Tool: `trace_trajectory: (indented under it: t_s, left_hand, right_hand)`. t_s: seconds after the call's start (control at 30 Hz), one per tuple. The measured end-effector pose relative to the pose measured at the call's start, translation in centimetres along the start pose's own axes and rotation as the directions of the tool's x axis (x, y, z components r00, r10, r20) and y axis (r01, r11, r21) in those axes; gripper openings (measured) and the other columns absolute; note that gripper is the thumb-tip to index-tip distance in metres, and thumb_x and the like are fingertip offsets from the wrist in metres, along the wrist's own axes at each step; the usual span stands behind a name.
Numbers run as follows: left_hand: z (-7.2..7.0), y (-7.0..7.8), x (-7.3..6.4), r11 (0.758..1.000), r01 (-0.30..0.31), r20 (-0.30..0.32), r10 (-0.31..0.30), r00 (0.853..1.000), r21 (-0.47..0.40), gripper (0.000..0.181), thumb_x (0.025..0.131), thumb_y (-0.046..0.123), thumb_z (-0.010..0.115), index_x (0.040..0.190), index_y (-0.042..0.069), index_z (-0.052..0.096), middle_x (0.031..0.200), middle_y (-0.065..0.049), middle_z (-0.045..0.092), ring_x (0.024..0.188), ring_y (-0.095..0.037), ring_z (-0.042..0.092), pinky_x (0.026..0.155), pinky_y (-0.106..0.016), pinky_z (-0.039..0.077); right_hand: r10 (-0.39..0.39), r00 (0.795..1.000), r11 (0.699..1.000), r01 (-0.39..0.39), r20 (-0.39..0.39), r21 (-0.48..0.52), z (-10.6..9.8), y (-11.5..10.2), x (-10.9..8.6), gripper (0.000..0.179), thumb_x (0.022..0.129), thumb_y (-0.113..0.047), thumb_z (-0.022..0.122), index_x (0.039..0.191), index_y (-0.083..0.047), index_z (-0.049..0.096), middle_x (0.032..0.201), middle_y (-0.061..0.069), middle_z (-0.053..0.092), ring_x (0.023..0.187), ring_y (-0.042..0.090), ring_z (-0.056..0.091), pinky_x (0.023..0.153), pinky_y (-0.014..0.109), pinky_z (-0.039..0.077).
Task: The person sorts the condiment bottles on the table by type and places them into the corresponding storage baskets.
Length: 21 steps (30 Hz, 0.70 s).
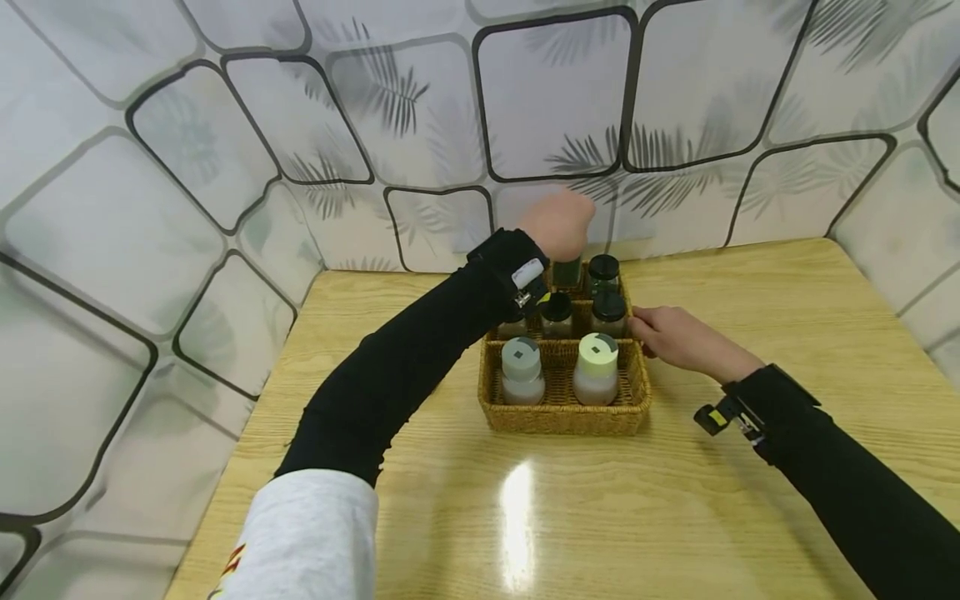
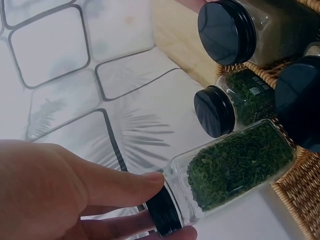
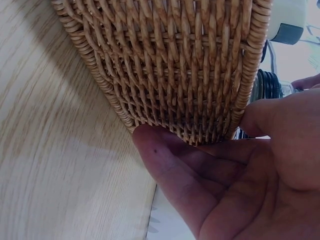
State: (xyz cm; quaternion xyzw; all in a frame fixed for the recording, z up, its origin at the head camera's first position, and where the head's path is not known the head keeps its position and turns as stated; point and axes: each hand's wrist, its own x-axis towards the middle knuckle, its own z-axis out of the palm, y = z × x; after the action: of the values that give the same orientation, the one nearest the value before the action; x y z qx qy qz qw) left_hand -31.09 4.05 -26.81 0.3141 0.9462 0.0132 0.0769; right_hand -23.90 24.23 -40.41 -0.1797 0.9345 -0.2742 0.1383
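My left hand (image 1: 558, 223) is over the back of a wicker basket (image 1: 562, 422). In the left wrist view, its thumb and fingers pinch the black lid of a clear spice jar (image 2: 240, 167) filled with dried green herbs. The jar slants, its base beside the basket's back compartment. A second jar of green herbs (image 2: 250, 100) sits right next to it. On the basket's right side, my right hand (image 1: 686, 340) grips the wicker, thumb at the rim and fingers against the outer wall (image 3: 175, 65).
The stepped basket holds several black-lidded jars (image 1: 608, 312) in its middle and back rows. Its front row has a grey-lidded bottle (image 1: 522, 375) and a bottle with a pale yellow lid (image 1: 597, 375). A patterned wall covering (image 1: 555, 100) rises behind the wooden table (image 1: 450, 517).
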Motion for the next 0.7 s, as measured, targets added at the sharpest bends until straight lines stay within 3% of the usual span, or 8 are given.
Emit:
trace_trajectory:
  t_s: [0.23,0.5,0.7]
  left_hand:
    - [0.3,0.3,0.6,1.0,-0.001,-0.003,0.001,1.0,0.008,0.023,0.107,0.007,0.041,0.12,0.009,0.06,0.097,-0.005,0.054,0.08,-0.017,0.043,0.074,-0.03,0.031]
    - [1.3,0.2,1.1,1.0,-0.009,-0.003,0.009,1.0,0.005,0.023,0.107,0.006,0.042,0.118,0.008,0.062,0.092,-0.005,0.052,0.078,-0.017,0.044,0.072,-0.029,0.032]
    - [2.0,0.2,1.5,1.0,-0.002,0.016,0.002,1.0,-0.005,0.02,0.106,0.006,0.046,0.117,0.006,0.062,0.098,-0.007,0.057,0.08,-0.018,0.045,0.073,-0.029,0.032]
  right_hand:
    - [0.009,1.0,1.0,-0.009,0.006,0.012,0.0,0.1,-0.1,0.036,0.111,-0.022,0.031,0.104,-0.001,0.059,0.066,0.005,0.05,0.054,0.018,0.039,0.059,0.033,0.034]
    - [-0.004,1.0,1.0,0.004,-0.003,0.023,0.0,0.2,-0.1,0.034,0.111,-0.021,0.032,0.096,-0.004,0.059,0.065,0.004,0.048,0.054,0.017,0.038,0.059,0.033,0.034]
    - [-0.023,1.0,0.999,0.024,-0.014,0.022,0.1,0.3,-0.2,0.035,0.111,-0.021,0.034,0.092,-0.005,0.059,0.066,0.004,0.05,0.055,0.017,0.04,0.059,0.033,0.034]
